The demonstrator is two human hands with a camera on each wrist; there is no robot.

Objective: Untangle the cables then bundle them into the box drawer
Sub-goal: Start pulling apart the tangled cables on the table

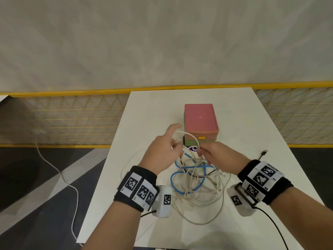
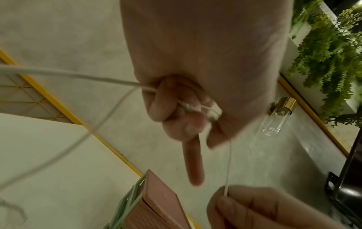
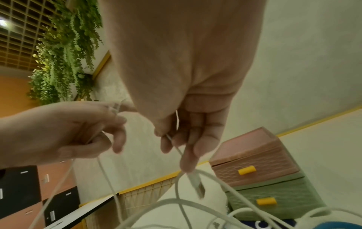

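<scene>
A tangle of white cables (image 1: 196,188) with one blue cable (image 1: 185,168) lies on the white table (image 1: 147,109), in front of a small drawer box (image 1: 201,120) with a pink upper drawer (image 3: 254,170) and a green lower drawer (image 3: 274,199), both closed. My left hand (image 1: 162,150) is raised beside the box and grips a white cable (image 2: 78,75) with a connector (image 2: 197,108) in its curled fingers, index finger straight. My right hand (image 1: 214,154) pinches the same thin white cable (image 2: 228,167) a short way along; a plug (image 3: 195,182) hangs below its fingers.
A black cable end (image 1: 264,152) lies on the table at the right. A yellow mesh fence (image 1: 72,120) runs behind the table. A white cord (image 1: 59,174) trails over the floor at the left. A purple-and-white sticker (image 1: 192,148) sits under the box front.
</scene>
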